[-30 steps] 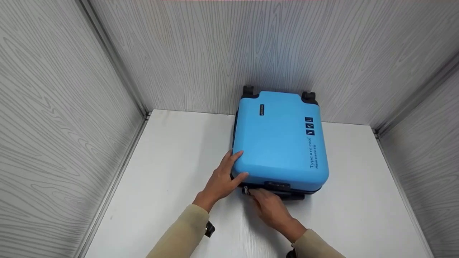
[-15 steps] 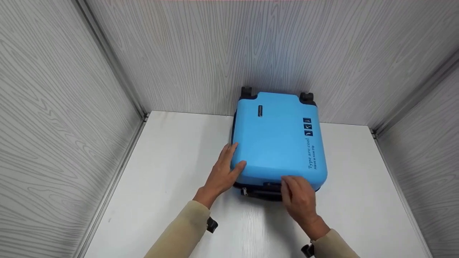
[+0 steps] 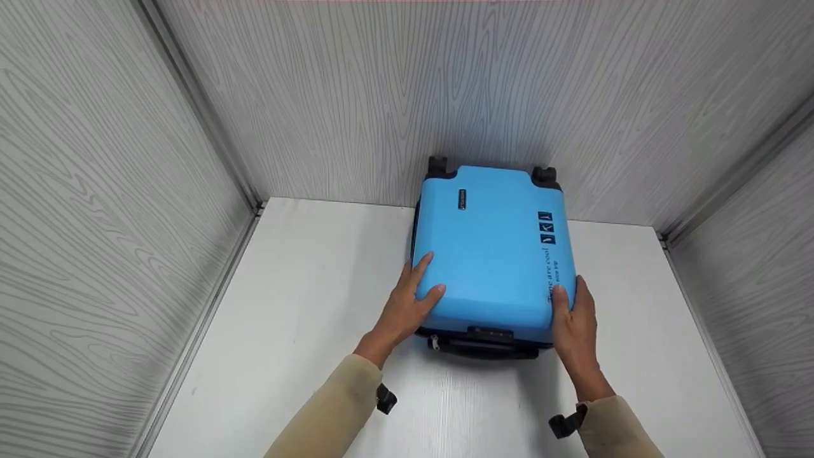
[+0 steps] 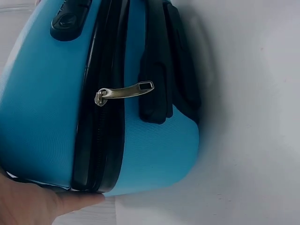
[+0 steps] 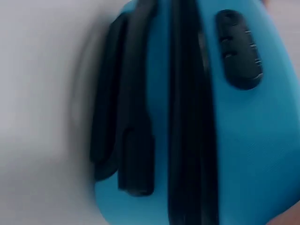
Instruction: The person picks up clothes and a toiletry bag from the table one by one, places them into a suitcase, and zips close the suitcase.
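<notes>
Blue suitcase point(image 3: 489, 248) lies on the white desk point(image 3: 305, 273). Left hand point(image 3: 404, 308) and right hand point(image 3: 575, 327) rest on its near left and right edges, fingers extended, thumbs against the upper shell. Black carry handle point(image 3: 486, 351) spans the near side, beside the black lock point(image 3: 489, 334). Metal zipper pull point(image 4: 126, 91) sits at the handle's left end.

The suitcase point(image 3: 489, 248) lies flat on the table point(image 3: 305, 286), a little right of the middle, its wheels point(image 3: 437, 165) at the far end by the back wall point(image 3: 381, 95). On its near end, the lock point(image 3: 489, 334) sits above the handle point(image 3: 486, 351), with the zipper pull point(image 4: 126, 91) at the handle's left end. The left hand point(image 3: 404, 308) rests on the near left corner, the right hand point(image 3: 575, 327) on the near right.
</notes>
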Available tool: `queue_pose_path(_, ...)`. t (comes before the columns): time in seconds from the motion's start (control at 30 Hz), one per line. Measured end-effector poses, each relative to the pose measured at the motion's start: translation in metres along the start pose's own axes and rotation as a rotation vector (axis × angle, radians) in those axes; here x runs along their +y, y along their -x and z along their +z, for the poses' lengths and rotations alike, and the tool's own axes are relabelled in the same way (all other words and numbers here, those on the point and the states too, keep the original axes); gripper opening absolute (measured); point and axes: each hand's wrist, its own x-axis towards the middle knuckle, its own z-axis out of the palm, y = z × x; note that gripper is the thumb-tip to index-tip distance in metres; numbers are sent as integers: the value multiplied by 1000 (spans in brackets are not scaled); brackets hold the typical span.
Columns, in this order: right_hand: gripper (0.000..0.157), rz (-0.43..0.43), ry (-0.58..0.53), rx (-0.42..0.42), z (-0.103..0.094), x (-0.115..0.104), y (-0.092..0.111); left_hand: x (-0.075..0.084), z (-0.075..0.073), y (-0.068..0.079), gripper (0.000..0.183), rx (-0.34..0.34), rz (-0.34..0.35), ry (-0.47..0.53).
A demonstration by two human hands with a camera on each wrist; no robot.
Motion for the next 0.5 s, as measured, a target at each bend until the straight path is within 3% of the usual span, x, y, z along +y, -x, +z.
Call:
queue_pose_path(0.23,81,45,10,-37,-8,1,-4,2,8,15,74,9,25,-58)
queue_pose_path(0.5,77,59,15,-87,-20,9,-12,14,25,41,77,42,7,-88)
